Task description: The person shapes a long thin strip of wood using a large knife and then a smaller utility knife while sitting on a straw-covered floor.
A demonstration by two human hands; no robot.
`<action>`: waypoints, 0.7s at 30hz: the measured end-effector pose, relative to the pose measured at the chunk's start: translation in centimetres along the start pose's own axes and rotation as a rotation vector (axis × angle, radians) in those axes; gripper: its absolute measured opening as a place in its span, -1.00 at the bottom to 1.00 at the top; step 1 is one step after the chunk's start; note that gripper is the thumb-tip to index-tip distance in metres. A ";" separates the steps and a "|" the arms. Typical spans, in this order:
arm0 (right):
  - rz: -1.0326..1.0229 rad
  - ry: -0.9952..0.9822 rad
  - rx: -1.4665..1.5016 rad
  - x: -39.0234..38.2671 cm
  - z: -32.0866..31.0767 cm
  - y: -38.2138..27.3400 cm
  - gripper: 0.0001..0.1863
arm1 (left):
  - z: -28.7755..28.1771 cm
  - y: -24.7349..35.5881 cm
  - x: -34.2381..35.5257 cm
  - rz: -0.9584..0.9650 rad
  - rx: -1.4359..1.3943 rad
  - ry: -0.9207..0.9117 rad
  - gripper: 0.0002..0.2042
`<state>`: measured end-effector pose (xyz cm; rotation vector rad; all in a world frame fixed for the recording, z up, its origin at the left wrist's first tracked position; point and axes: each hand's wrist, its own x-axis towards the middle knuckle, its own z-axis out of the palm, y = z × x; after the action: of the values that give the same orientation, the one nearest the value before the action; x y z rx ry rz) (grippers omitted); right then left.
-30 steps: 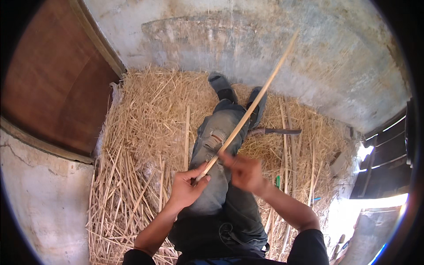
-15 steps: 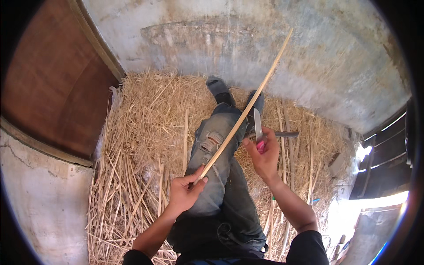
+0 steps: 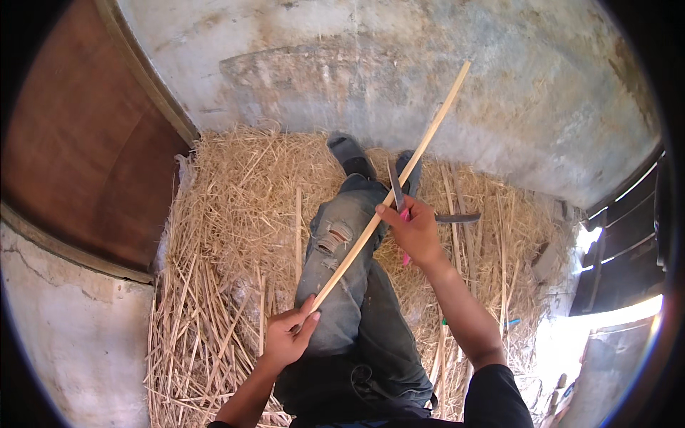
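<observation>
A long, pale wooden strip slants from my lap up toward the far wall on the right. My left hand pinches its lower end between thumb and fingers. My right hand is closed round the pink handle of a knife, its thumb lying on the strip. The blade crosses the strip around the middle and touches or nearly touches it; I cannot tell which. My fingers hide most of the handle. Under the strip are my legs in worn jeans, torn at the knee.
Pale shavings cover the floor, with a heap of thin strips at the left. A dark metal blade-like tool lies right of my right hand. A stained wall rises ahead; a brown door panel stands at the left.
My right hand has moved left and brought the knife against or close to the strip, its thumb now on the wood. My left hand has shifted slightly down and left with the strip.
</observation>
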<state>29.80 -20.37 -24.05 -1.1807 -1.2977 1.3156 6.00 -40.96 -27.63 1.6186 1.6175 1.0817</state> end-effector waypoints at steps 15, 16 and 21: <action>-0.128 -0.060 -0.129 -3.0 1.5 -1.3 -0.78 | -1.1 2.7 1.5 -0.320 -0.462 -0.264 -0.65; -0.157 -0.069 -0.083 -3.2 1.4 -1.4 -0.75 | -1.1 2.7 1.9 -0.320 -0.460 -0.261 -0.65; -0.069 -0.173 -0.150 -4.9 -0.4 -1.3 -0.65 | -0.3 3.4 4.1 -0.283 -0.485 -0.229 -0.74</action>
<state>30.75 -25.19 -22.60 -1.1321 -1.5721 1.3115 7.13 -37.25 -24.01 1.1117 1.2630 1.0004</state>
